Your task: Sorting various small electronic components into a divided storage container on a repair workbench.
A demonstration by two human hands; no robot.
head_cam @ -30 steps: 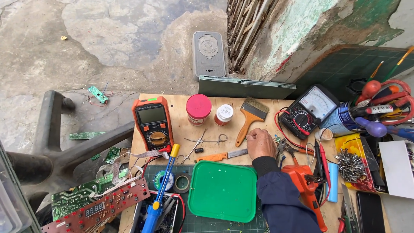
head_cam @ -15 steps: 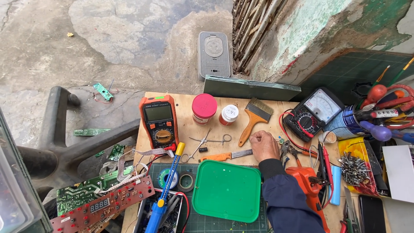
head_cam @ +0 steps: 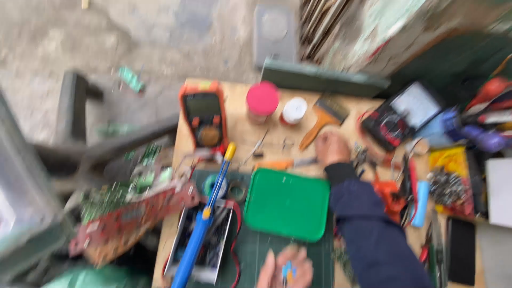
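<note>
Everything looks smeary. My left hand [head_cam: 285,268] is cut off at the bottom edge, pinching a tiny blue and yellow thing [head_cam: 288,269] I can't make out.

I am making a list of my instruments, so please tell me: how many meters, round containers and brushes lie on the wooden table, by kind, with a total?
Meters: 2, the orange digital multimeter and the black analog multimeter
Round containers: 2, the pink-lidded jar and the small white container
Brushes: 1, the paintbrush
Total: 5
</note>
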